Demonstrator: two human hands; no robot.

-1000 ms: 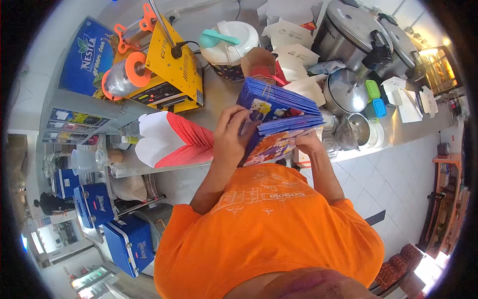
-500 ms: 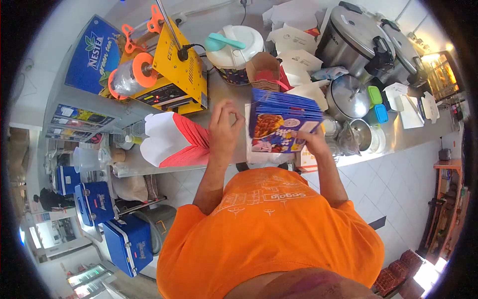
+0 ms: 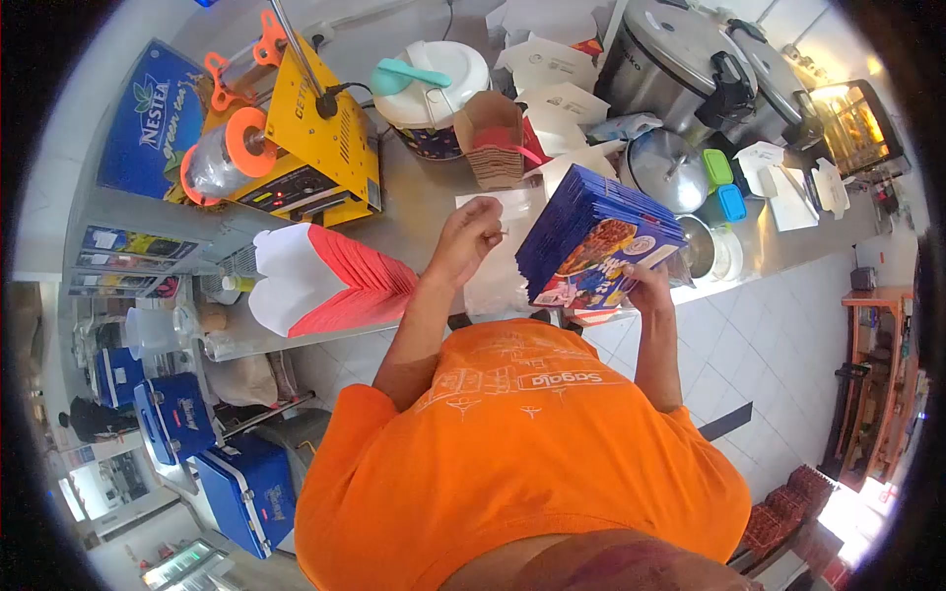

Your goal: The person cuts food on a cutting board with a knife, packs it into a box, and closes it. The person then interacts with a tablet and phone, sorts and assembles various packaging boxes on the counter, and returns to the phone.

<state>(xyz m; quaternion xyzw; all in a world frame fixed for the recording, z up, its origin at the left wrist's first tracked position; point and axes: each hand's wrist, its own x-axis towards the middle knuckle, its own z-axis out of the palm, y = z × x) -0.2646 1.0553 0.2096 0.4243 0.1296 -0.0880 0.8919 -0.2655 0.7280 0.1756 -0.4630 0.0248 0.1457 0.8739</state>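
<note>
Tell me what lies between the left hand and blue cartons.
In the head view, a pale sheet on the counter shows between left hand and cartons.

The blue stack (image 3: 603, 246) looks glossy card — the counter (image 3: 419, 202), smooth metal.

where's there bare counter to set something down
Bare steel counter shows between the yellow machine, brown cartons, red-and-white cartons and left hand. It's crowded farther right, around the lidded pot and green-lidded container.

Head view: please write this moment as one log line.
right hand: holds blue carton stack | left hand: curled, apart from stack, contents unclear | counter: nested red cartons
</note>
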